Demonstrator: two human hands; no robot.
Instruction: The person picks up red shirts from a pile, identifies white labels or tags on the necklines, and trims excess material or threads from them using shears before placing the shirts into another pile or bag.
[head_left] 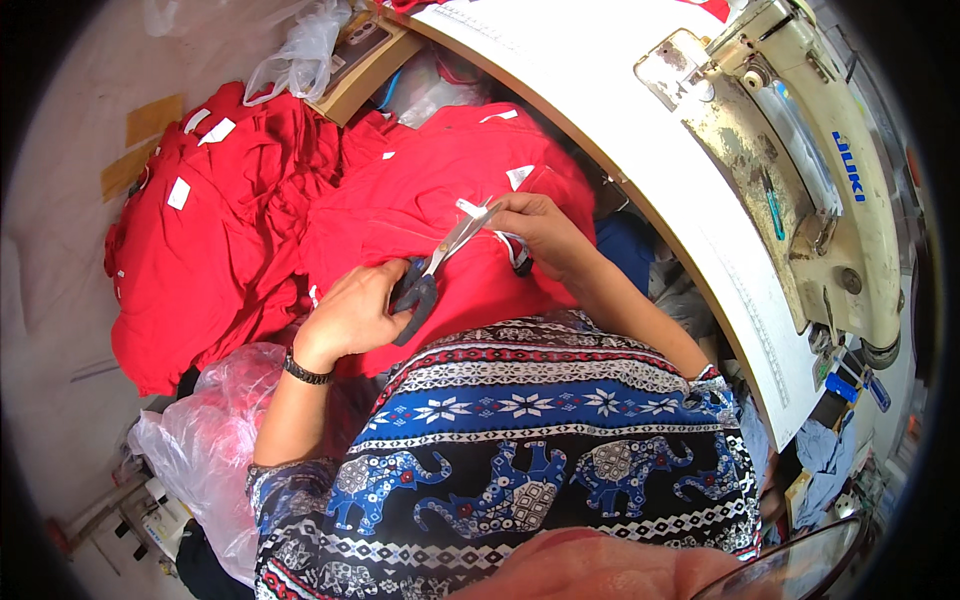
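Left grip clasps the scissors, right grip seemingly pinching a white tag! Red cloth looks soft, light; best taken by its edge.

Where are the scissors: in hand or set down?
In hand: the left hand grips the scissors by their dark handles, blades toward the right hand.

From my remote station, the left hand covers part of the scissors. I cannot confirm whether their tips touch the right hand, or what its fingertips pinch. The upper edge crops the sewing machine and the table. Any marking on the pale labels is too small for me to read
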